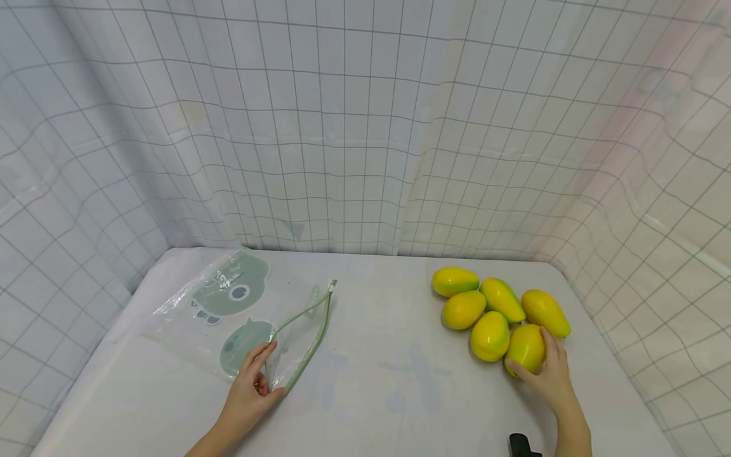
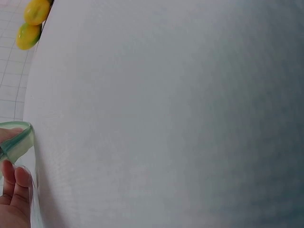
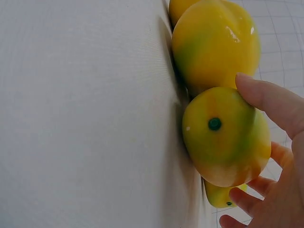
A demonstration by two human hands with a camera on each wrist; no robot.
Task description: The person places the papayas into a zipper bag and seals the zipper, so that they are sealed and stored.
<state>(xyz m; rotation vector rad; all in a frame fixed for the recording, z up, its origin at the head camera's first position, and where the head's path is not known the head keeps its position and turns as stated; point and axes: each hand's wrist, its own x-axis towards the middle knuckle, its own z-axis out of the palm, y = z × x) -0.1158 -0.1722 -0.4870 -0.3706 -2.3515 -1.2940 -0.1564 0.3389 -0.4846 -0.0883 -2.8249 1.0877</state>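
Note:
A clear slider-zip plastic bag (image 1: 188,317) with green cartoon animal prints lies flat on the left of the table, its green-edged mouth spread apart. My left hand (image 1: 251,387) holds the bag at that mouth, thumb at the near rim and fingers at the far one; in the left wrist view the fingers (image 2: 21,183) show beside the green rim. On the right, my right hand (image 1: 551,374) grips a yellow-green mango (image 1: 525,349), thumb on one side and fingers on the other. The same mango (image 3: 223,137) still sits against its neighbour in the right wrist view.
Several more mangoes, such as one at the back (image 1: 455,281) and one at the right (image 1: 545,311), lie clustered around the gripped one. A black object (image 1: 521,445) shows at the near table edge. Checked white curtains (image 1: 365,139) surround the white table (image 1: 377,317).

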